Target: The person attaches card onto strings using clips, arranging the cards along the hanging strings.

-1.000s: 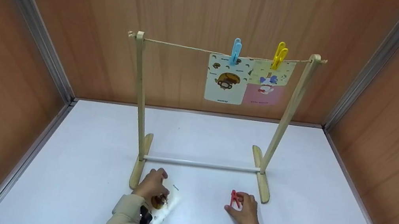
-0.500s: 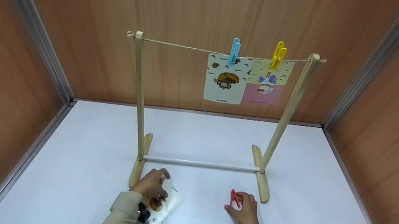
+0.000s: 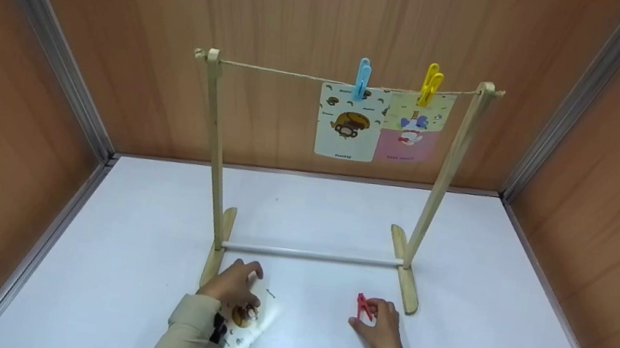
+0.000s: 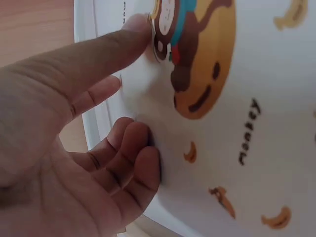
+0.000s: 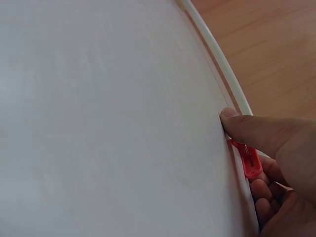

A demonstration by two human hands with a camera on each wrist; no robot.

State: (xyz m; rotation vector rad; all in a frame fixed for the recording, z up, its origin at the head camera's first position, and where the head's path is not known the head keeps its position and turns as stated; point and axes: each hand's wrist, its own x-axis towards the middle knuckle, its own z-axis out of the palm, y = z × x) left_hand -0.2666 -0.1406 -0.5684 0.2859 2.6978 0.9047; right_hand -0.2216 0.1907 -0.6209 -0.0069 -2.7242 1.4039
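Note:
My left hand point(image 3: 234, 284) holds a white card point(image 3: 264, 315) with a brown monkey and bananas printed on it, at the front left. In the left wrist view the thumb point(image 4: 116, 49) lies on the printed face and the curled fingers point(image 4: 133, 158) meet the card near its edge. My right hand point(image 3: 383, 330) pinches a small red clothespin point(image 3: 361, 308) between thumb and fingers, low over the white table. The right wrist view shows part of the red clothespin point(image 5: 251, 165) below the thumb; the rest is hidden by the hand.
A wooden stand point(image 3: 212, 152) with a string point(image 3: 276, 71) stands behind both hands. A blue clothespin point(image 3: 363, 76) and a yellow one point(image 3: 431, 86) hold a monkey card point(image 3: 346, 142) and a yellow-pink card point(image 3: 404, 148). Wood-grain walls point(image 3: 287, 2) enclose the table point(image 3: 327, 220).
My left hand has shifted slightly left, and the monkey card has turned a little and lies flatter. The right hand has stayed in place with the red clothespin.

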